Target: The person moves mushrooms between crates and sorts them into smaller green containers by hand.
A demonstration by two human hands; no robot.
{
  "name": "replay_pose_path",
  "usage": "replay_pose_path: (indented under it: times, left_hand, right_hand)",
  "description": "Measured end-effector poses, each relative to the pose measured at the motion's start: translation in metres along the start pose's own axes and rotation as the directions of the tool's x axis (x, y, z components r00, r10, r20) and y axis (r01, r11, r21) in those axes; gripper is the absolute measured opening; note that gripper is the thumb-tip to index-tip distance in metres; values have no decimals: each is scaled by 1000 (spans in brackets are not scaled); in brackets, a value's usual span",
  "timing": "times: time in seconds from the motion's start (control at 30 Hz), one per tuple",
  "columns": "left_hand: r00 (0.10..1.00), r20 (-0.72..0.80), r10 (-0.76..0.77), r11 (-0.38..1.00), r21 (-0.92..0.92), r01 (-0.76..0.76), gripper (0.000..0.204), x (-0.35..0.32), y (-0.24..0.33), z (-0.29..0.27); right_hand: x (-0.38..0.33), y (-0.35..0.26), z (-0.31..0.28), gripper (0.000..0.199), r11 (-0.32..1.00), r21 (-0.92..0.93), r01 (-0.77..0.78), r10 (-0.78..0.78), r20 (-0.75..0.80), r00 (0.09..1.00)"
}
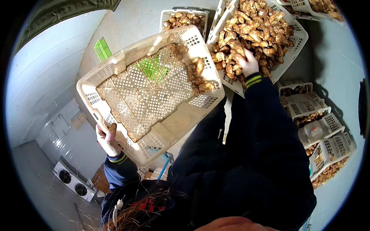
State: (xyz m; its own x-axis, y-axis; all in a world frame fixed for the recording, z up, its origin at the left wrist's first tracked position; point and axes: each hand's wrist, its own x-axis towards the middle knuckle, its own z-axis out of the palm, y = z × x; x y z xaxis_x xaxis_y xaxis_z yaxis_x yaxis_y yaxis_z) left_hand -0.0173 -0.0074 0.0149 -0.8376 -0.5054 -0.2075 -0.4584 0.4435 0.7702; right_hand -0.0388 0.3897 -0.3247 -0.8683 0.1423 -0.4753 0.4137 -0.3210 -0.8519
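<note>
A big white crate with holes in it is tipped up in the air. It is almost bare inside. A few brown lumps sit along its right wall, near the top corner. They look like mushrooms, but it is hard to be sure.

Just to the right is a full crate, white too, heaped high with the same brown lumps. The two crates touch, or nearly touch, at the corner.

More white crates are stacked at the right side. They also have brown lumps in them. One more crate sits behind the tipped crate, and another shows at the top right corner.

A dark blue sleeve runs up the middle to the right hand.

The right hand wears a white glove. It lies on the heap in the full crate, and its fingers curl down into the lumps. I cannot tell if it has one clamped.

The left hand also wears a white glove. It is closed tight on the low rim of the tipped crate and holds it up.

A small green thing shows past the crate's top left edge.
</note>
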Motion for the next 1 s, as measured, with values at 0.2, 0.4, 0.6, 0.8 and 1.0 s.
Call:
replay_pose_path:
  times: [0.2,0.4,0.6,0.8,1.0]
  left_hand:
    - [996,84,39,997,-72,-33,23,4,-2,-2]
    - [998,55,16,998,-67,-12,23,2,-1,-1]
    - [1000,29,0,999,-33,1,22,1,-2,-2]
    - [999,35,11,1000,-27,-10,23,4,-2,-2]
    - [999,-39,-23,1000,20,23,22,1,0,4]
  right_hand:
    - [-12,7,-25,33,861,394,-321,309,96,946]
    - [-14,-19,1,37,544,725,-423,269,327,906]
    - [-24,-29,-3,44,429,774,-466,135,455,880]
    - [-10,-1,-16,38,631,693,-348,166,318,934]
    - [-23,-41,5,30,493,817,-298,202,226,953]
